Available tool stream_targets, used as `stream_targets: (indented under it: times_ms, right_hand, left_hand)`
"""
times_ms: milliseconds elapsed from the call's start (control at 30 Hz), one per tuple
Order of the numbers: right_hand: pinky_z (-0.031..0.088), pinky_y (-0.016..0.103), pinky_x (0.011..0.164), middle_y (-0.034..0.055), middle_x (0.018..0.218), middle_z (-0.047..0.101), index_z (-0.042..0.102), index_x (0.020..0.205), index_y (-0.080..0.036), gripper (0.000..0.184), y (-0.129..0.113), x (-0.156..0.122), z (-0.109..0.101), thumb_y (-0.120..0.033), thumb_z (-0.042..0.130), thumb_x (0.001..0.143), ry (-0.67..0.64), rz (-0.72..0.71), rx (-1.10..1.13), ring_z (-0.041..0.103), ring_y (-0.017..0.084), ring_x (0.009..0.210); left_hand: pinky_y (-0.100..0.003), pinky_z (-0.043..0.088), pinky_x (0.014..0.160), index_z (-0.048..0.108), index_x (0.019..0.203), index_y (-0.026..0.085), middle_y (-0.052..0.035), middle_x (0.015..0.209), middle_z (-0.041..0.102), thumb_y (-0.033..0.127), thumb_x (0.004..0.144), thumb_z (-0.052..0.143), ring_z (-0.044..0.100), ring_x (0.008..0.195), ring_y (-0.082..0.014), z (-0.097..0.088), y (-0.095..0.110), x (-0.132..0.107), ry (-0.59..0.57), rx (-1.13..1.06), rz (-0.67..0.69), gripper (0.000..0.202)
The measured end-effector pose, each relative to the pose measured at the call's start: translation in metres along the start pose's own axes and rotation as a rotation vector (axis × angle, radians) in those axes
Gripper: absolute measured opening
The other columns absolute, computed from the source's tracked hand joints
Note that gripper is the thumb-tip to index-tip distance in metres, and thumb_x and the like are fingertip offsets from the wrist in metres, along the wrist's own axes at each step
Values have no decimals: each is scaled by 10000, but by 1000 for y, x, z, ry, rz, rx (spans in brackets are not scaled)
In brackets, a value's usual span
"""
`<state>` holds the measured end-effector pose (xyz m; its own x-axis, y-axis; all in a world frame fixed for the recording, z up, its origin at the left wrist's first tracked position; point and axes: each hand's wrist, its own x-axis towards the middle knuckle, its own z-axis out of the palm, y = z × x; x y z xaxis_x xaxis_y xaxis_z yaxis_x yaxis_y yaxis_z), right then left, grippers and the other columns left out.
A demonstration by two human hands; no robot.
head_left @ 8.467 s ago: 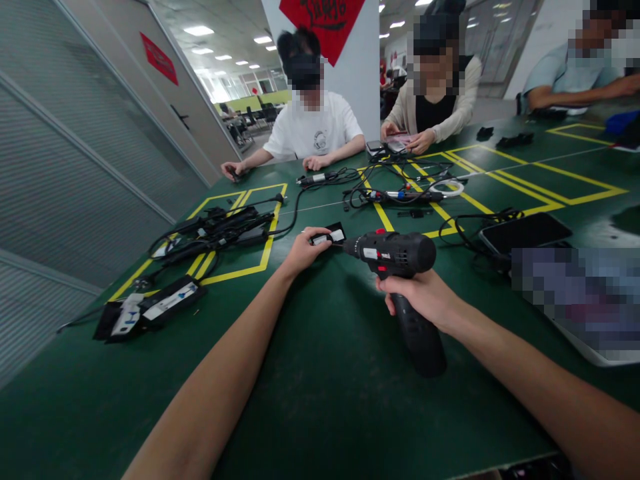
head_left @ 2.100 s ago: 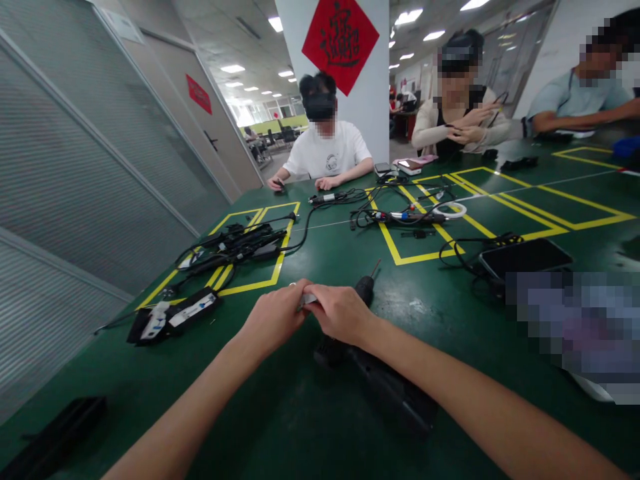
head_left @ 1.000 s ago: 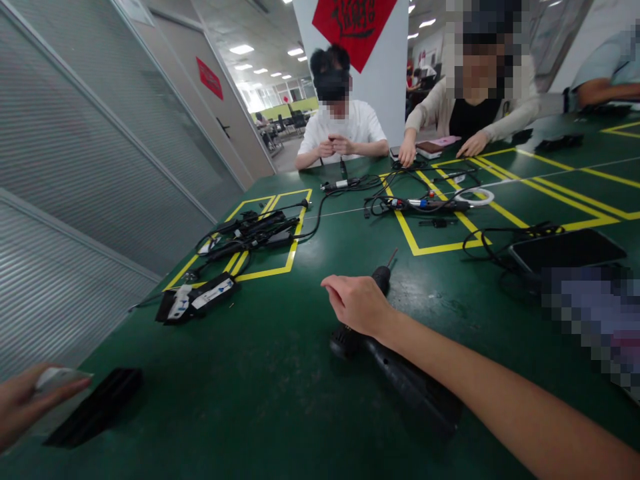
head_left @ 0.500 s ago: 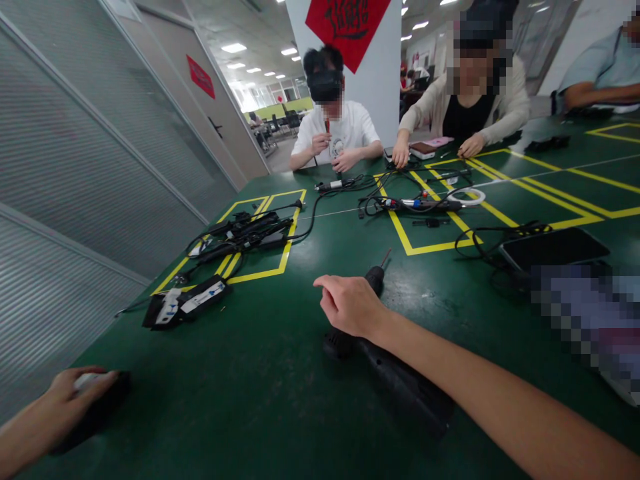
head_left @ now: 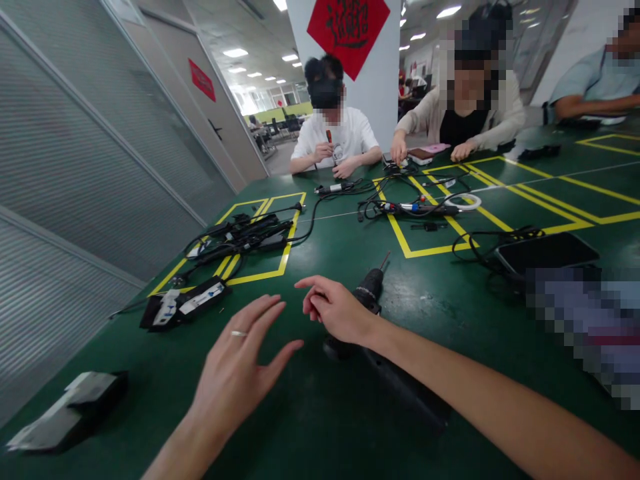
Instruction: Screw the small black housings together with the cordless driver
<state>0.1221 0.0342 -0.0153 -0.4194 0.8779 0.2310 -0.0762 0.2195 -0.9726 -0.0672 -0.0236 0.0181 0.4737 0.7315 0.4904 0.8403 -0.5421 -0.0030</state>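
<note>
At lower centre of the frame, the left hand spreads wide and empty, near the right hand, which is loosely curled in a pointing shape; whether it holds anything cannot be told. Partly behind that hand, the black drill lies near the centre, its tip toward the upper right. At lower left, a pale-topped black piece rests on the green table.

I'm seeing a black cordless drill lying on its side on the green table, partly hidden, its thin bit pointing away. Pale-topped black parts, blurry, are sitting at near left, well apart from the drill.
</note>
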Motion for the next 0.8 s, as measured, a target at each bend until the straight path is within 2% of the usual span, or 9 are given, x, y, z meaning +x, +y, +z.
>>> stream_targets:
  times_ms: [33,100,200,333,533,633,700,733,800]
  right_hand:
    - [483,248,595,-1,787,571,509,1219,-172,393,2,1,0,-61,350,877,10,35,67,537,104,616]
    - [512,259,636,8,844,598,487,1251,-171,486,4,2,-2,1,376,810,27,68,121,561,103,637]
    - [542,285,728,48,1000,627,450,1318,-174,631,8,3,-5,53,403,731,40,61,100,609,118,737]
    - [562,308,746,80,1048,627,339,1417,-173,690,13,4,-3,38,388,762,-12,79,132,647,130,764]
    - [561,288,699,87,1036,647,363,1398,-171,593,9,-2,3,-46,435,822,-62,23,-36,661,139,773]
    - [542,296,736,78,987,661,504,1261,-158,463,-5,-8,-1,-55,465,811,88,-165,-285,639,152,818]
    - [522,315,769,69,910,653,609,1036,-158,319,-26,-16,-7,-30,435,801,247,-411,-502,618,161,837]
    - [519,317,739,59,839,644,621,929,-166,264,-41,-23,-10,-37,422,813,309,-570,-582,609,161,794]
    - [519,317,681,41,741,618,614,840,-187,195,-77,-42,-16,-98,440,840,381,-885,-677,591,158,715]
  left_hand:
    - [-445,437,1044,429,1337,221,-103,1357,493,340,815,647,486,1246,-278,10,13,10,-5,-35,45,578]
    - [-433,441,1046,445,1321,210,-109,1328,511,244,843,600,481,1248,-264,27,27,25,-32,-93,110,504]
    - [-416,460,1028,461,1302,193,-116,1290,527,158,866,530,498,1218,-242,41,28,34,-41,-173,107,443]
    - [-387,494,980,500,1264,207,-106,1271,529,158,884,510,524,1178,-224,43,22,29,-24,-253,58,383]
    - [-374,511,936,553,1207,221,-92,1213,550,188,881,517,562,1111,-218,35,27,23,8,-307,-60,330]
    - [-356,526,886,580,1170,227,-79,1184,559,259,876,543,578,1067,-217,22,17,17,-12,-254,-123,297]
    - [-357,527,863,593,1145,231,-70,1170,567,326,862,567,586,1038,-222,8,-3,7,-41,-175,-172,300]
    - [-363,518,874,595,1134,234,-61,1167,572,351,858,572,589,1024,-220,0,-17,-1,-47,-123,-205,301]
    - [-387,482,924,597,1107,242,-35,1170,578,375,852,577,587,1013,-216,-21,-50,-19,-34,1,-306,288]
